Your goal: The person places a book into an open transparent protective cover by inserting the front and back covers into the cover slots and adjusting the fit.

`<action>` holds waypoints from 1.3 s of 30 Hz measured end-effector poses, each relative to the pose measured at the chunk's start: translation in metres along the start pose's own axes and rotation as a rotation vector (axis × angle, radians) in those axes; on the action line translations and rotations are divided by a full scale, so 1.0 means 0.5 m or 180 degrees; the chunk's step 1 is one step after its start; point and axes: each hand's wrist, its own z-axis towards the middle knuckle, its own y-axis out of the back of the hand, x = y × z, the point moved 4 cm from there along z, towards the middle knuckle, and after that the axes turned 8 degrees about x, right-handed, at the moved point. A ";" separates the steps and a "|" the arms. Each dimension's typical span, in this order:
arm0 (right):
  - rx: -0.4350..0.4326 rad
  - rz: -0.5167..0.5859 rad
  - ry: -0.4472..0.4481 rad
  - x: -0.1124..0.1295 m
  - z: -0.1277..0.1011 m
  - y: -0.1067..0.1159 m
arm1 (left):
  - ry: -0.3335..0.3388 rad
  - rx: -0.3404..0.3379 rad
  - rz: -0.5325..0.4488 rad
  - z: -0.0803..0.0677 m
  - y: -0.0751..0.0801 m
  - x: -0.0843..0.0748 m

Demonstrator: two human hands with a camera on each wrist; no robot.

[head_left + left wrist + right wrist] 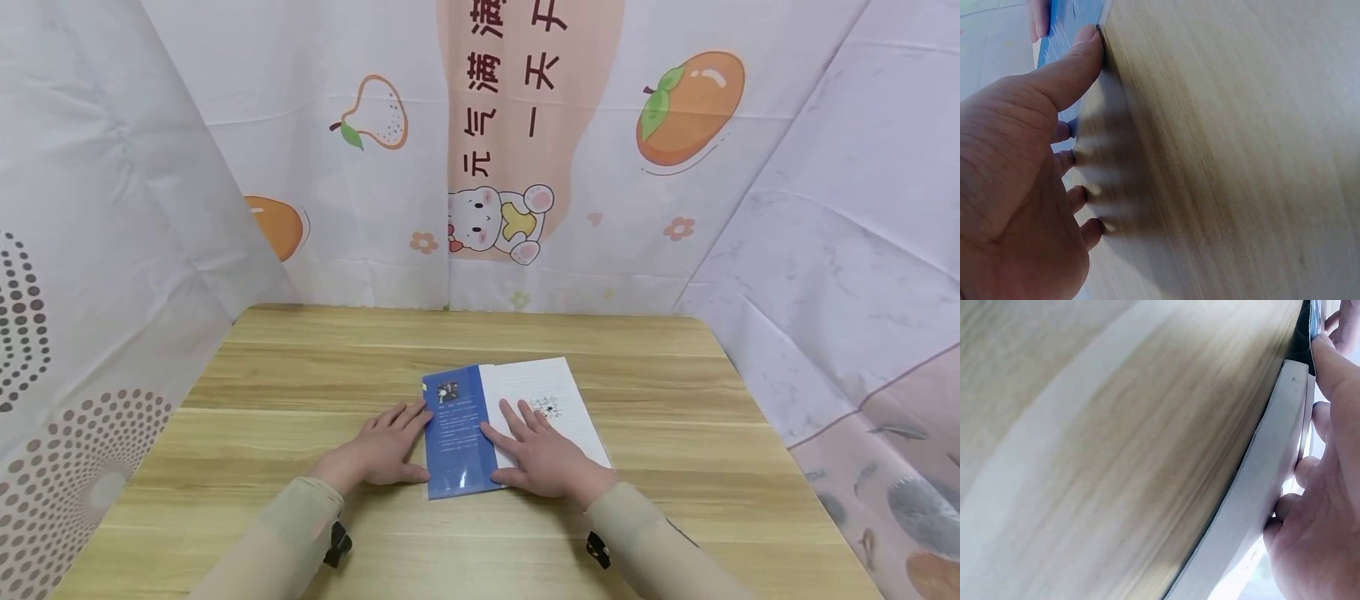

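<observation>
A book lies open on the wooden table in the head view, its blue inside cover flap (453, 458) on the left and a white page (536, 379) with a small drawing on the right. My left hand (386, 450) touches the flap's left edge with spread fingertips and thumb; the left wrist view shows the thumb on the blue edge (1075, 22). My right hand (547, 460) rests on the white page with its fingers spread, the thumb and forefinger reaching the fold. Seen from the right wrist, the thick block of pages (1250, 469) lies beneath that hand.
The wooden table (300, 358) extends around the book on all sides. White printed cloth (315, 175) hangs behind the table's far edge, with more patterned cloth at the left (97, 292) and right (840, 250). Each wrist has a black band.
</observation>
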 end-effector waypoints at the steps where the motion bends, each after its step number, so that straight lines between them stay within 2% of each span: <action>1: 0.0012 -0.0012 -0.0008 0.001 0.000 0.000 | 0.0001 0.0014 -0.0001 -0.002 0.002 -0.002; 8: -0.0003 -0.0015 -0.0001 0.014 0.002 0.004 | 0.0023 0.0094 -0.0083 -0.025 0.033 -0.025; 16: -0.0020 -0.0114 -0.0104 0.027 0.012 -0.002 | 0.0131 0.0061 -0.0049 -0.022 0.040 -0.029; 25: -0.0041 -0.0125 -0.0250 0.042 0.014 0.002 | -0.0026 -0.0113 0.0180 -0.018 0.048 -0.042; 32: -0.0091 -0.0131 -0.0459 0.057 0.024 0.000 | -0.0102 -0.0162 0.0335 -0.016 0.051 -0.072; 39: -0.0142 -0.0118 -0.0584 0.067 0.033 -0.004 | -0.0307 -0.0232 0.0408 -0.011 0.053 -0.097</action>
